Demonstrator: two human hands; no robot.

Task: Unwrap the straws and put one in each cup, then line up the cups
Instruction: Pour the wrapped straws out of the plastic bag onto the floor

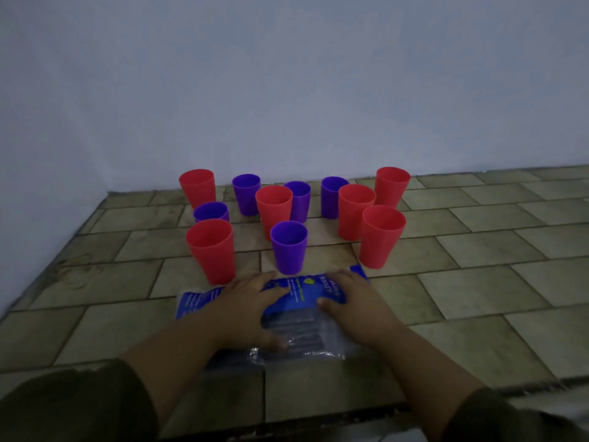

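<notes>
A blue and clear plastic pack of dark straws (296,317) lies flat on the tiled surface in front of me. My left hand (245,311) rests palm down on its left half, fingers spread. On the right half lies my right hand (353,304), also palm down with fingers apart. Neither hand is closed around the pack. Behind it stand several upright cups in a loose cluster, red and purple. The nearest are a red cup (212,250) at left, a purple cup (289,247) in the middle and a red cup (381,236) at right.
The tiled surface (478,282) stretches wide to the right of the cups. A pale wall (287,90) rises right behind the cluster and along the left side. The surface's front edge (318,419) runs just below my forearms.
</notes>
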